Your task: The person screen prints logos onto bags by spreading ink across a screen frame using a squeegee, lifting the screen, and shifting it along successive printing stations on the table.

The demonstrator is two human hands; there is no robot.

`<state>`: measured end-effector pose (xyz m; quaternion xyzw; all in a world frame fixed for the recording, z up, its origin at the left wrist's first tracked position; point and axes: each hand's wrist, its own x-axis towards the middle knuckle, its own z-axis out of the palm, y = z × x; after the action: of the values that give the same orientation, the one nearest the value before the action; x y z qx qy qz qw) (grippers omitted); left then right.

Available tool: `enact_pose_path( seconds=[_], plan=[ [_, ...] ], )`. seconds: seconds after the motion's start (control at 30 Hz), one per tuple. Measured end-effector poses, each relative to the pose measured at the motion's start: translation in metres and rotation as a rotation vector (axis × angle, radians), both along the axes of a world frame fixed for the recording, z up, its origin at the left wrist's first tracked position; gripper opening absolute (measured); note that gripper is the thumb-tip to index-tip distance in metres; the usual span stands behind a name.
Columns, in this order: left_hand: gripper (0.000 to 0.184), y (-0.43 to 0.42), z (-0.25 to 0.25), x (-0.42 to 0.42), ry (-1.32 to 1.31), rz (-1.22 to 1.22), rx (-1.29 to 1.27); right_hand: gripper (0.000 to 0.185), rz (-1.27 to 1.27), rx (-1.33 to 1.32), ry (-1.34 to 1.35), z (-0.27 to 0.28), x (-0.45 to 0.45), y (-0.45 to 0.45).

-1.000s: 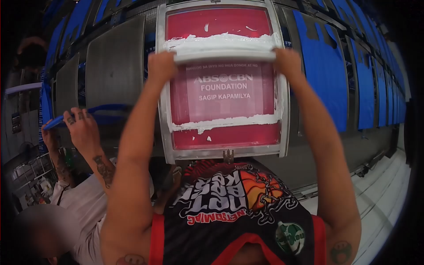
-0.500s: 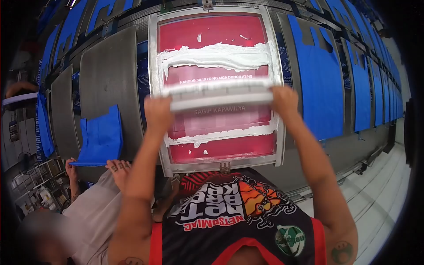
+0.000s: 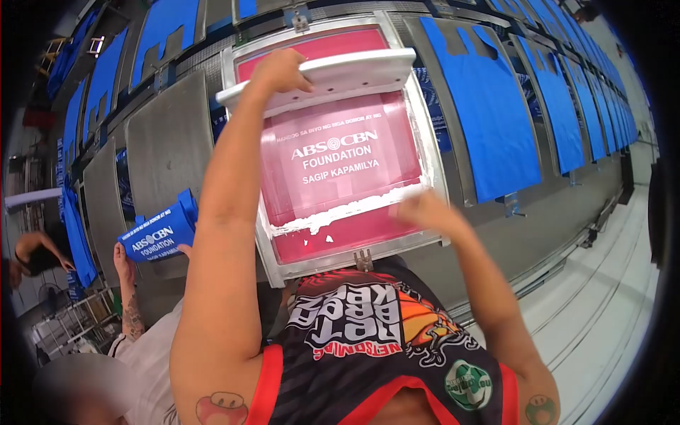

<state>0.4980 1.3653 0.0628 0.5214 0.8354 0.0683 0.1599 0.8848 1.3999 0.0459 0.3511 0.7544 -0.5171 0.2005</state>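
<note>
White squeegee [image 3: 358,73], held near its left end by the left hand [image 3: 281,71], spans the upper screen [image 3: 402,134]; right hand [image 3: 418,210] blurred over lower right, opening indeterminable.

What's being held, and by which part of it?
White squeegee, by its upper edge, left of its middle, in the left hand. Right hand blurred, seemingly empty.

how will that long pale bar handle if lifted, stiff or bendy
Likely stiff: the bar runs straight across the frame with only the left hand on it. Its right end may dip, as the grip is left of middle. It could be slippery if the white paste nearby coats it.
</note>
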Motion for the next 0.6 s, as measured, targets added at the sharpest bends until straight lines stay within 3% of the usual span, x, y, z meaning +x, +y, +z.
enact_pose_path(
  seconds=[0.07, 0.1, 0.13, 0.17, 0.23, 0.3, 0.37, 0.4, 0.6],
  plan=[
    [0.044, 0.002, 0.017, -0.013, 0.074, -0.080, 0.035, 0.052, 0.221, -0.321, -0.251, -0.045, 0.055, -0.050],
    [0.044, -0.001, 0.029, -0.011, 0.016, -0.047, 0.105, 0.051, 0.191, -0.245, -0.129, -0.061, 0.073, -0.082],
    [0.044, -0.001, 0.037, -0.008, -0.041, -0.012, 0.175, 0.051, -0.107, -0.436, 0.142, -0.055, 0.074, -0.113],
    [0.044, 0.001, 0.036, -0.004, -0.034, -0.033, 0.167, 0.050, -0.152, -0.549, 0.082, -0.067, 0.069, -0.128],
    [0.043, 0.005, 0.018, 0.001, -0.011, 0.023, 0.188, 0.050, -0.248, -0.549, -0.052, -0.065, 0.064, -0.130],
    [0.039, 0.003, -0.011, 0.012, 0.065, 0.073, 0.120, 0.046, -0.426, -0.576, 0.045, -0.097, 0.077, -0.149],
    [0.037, -0.004, -0.023, 0.030, 0.174, 0.052, 0.057, 0.036, -0.345, -0.320, 0.076, -0.103, 0.078, -0.151],
    [0.037, -0.001, -0.022, 0.030, 0.179, 0.043, 0.063, 0.026, -0.414, -0.292, 0.090, -0.082, 0.072, -0.151],
    [0.044, 0.008, -0.005, 0.014, 0.132, 0.016, 0.078, 0.023, -0.465, -0.391, 0.171, 0.013, 0.072, -0.141]
  ],
)
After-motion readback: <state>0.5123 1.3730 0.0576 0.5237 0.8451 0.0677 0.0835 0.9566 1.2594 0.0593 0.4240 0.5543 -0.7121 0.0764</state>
